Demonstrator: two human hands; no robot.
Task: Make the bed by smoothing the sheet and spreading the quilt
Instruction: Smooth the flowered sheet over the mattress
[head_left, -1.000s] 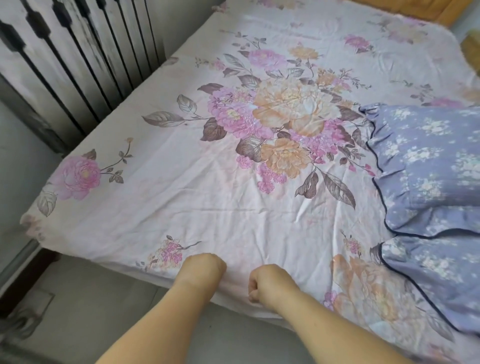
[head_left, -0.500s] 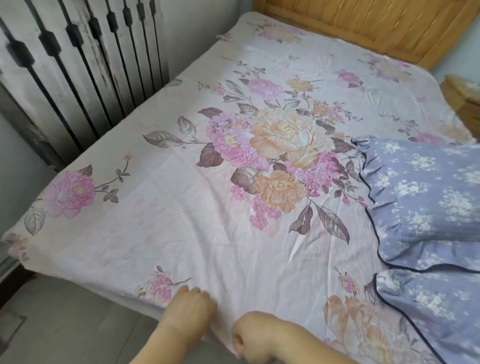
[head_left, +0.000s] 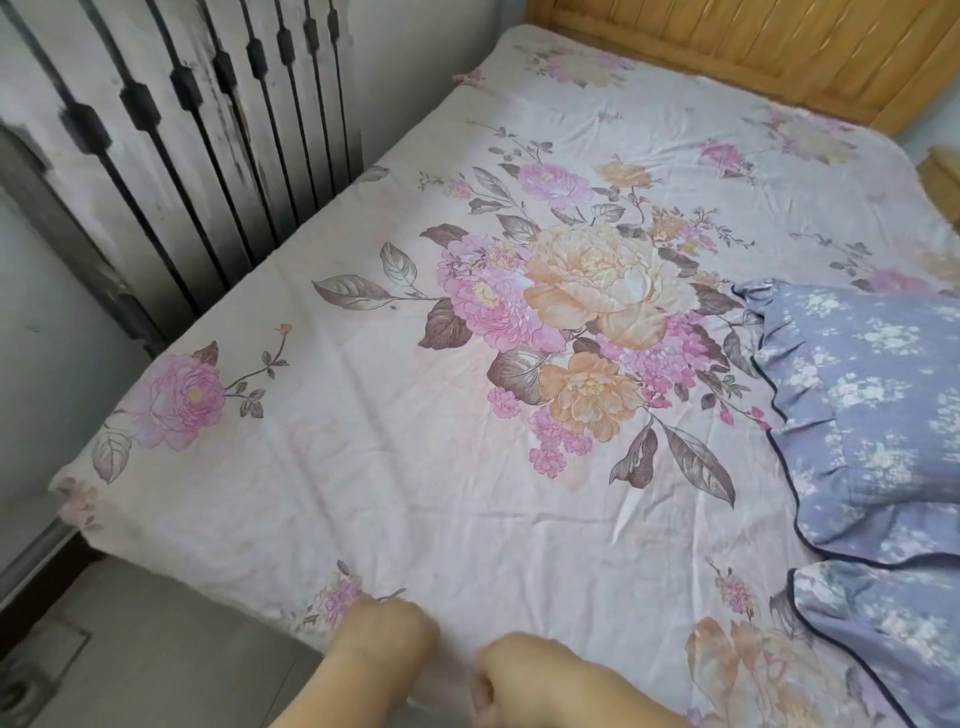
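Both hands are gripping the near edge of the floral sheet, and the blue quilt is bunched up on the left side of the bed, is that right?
Not quite. The head view shows the blue quilt bunched on the right side. Both the left hand and right hand do grip the floral sheet at its near edge.

Both fists are down at the near edge of the floral sheet (head_left: 415, 467), left hand (head_left: 387, 631) and right hand (head_left: 524, 675) side by side, fingers curled into the fabric's hem. The sheet lies across the bed with faint creases. At the right, two blue flowered pillows (head_left: 872, 415) overlap. Wooden headboard (head_left: 753, 47) at the far end, radiator (head_left: 171, 156) along the left.
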